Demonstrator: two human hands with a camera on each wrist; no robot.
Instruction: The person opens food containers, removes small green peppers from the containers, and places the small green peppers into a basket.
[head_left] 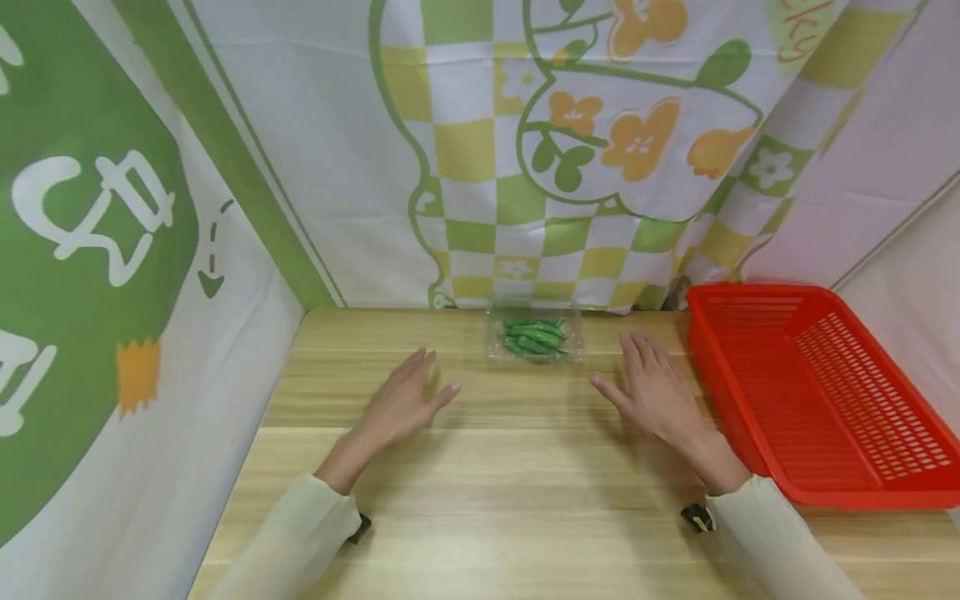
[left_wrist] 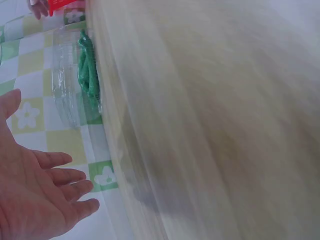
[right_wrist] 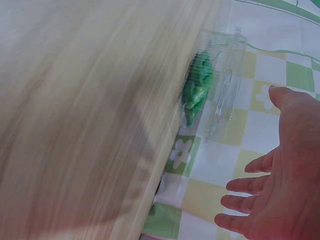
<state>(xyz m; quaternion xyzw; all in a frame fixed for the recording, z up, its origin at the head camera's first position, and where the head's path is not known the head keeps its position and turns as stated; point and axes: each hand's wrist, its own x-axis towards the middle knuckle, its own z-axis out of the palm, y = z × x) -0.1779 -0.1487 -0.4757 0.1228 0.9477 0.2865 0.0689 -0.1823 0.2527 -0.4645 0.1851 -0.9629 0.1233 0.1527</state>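
Note:
A clear plastic box with several green chili peppers inside stands at the back of the wooden table. To its left, my left hand hovers over the wood with fingers extended and thumb spread, holding nothing. My right hand is held the same way on the other side, between the box and the red basket. Both wrist views show the box's transparent wall and the peppers from the side, apart from either hand's fingers.
A red plastic basket with slotted walls sits on the table's right side. Behind the table hangs a printed checkered cloth, and a white and green cloth borders the left edge.

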